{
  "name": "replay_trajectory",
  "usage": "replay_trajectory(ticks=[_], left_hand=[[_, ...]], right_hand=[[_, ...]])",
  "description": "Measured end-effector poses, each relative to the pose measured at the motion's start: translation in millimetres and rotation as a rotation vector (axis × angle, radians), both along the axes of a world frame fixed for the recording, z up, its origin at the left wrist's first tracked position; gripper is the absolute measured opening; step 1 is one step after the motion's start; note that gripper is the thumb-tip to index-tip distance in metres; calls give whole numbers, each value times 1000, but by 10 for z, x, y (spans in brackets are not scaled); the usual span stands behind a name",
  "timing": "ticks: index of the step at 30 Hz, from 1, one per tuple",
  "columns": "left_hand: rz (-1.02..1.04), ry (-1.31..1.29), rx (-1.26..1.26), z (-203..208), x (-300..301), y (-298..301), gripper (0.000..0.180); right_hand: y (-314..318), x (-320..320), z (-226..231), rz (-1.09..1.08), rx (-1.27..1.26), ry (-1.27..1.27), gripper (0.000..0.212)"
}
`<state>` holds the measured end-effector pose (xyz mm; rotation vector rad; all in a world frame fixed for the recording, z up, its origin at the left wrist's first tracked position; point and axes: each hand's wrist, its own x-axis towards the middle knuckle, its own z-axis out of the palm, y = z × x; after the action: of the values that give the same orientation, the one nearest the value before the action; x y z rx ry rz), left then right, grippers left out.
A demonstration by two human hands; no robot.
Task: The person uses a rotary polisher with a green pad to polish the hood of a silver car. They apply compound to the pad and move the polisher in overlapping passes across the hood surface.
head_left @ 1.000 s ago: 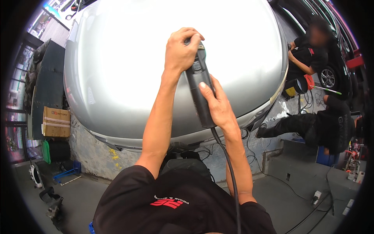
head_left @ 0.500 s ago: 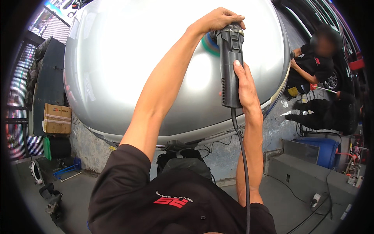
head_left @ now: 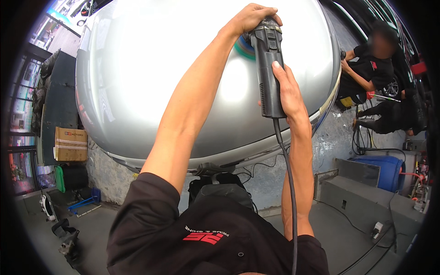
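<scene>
A black corded polisher (head_left: 269,68) lies over the silver car panel (head_left: 192,133). My left hand (head_left: 253,19) is closed over the tool's head at its far end. Around the body near the rear, my right hand (head_left: 289,91) is wrapped, thumb on top. The round polishing pad (head_left: 244,48), with blue and green edges, shows at the left of the head against the panel; the rest of it is hidden. From the tool's rear the black power cord (head_left: 288,174) runs down along my right forearm.
At the right, another person (head_left: 369,68) works at the car's side, and a second person in black (head_left: 396,114) is bent over nearby. A cardboard box (head_left: 71,144) stands at left. A blue bin (head_left: 382,172) sits at right, with cables (head_left: 357,261) on the floor.
The polisher and both hands have shifted slightly up and left in the picture. At the right, the second person has moved further right, and the whole view has shifted a little.
</scene>
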<state>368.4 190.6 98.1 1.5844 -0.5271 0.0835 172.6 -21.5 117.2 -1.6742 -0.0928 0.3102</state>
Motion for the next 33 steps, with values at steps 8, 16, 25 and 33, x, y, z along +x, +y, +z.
replay_trajectory(ticks=[8,16,25,33], left_hand=[[84,38,-39,271,-400,-218,42],[86,65,-60,360,-447,-344,42],[108,70,-59,359,-403,-314,43],[120,61,-104,345,-403,-282,42]], right_hand=[[-54,-64,76,15,54,38,56],[-111,-124,154,19,66,99,51],[-175,-4,37,32,13,13,67],[-100,-38,68,-41,-77,-143,85]])
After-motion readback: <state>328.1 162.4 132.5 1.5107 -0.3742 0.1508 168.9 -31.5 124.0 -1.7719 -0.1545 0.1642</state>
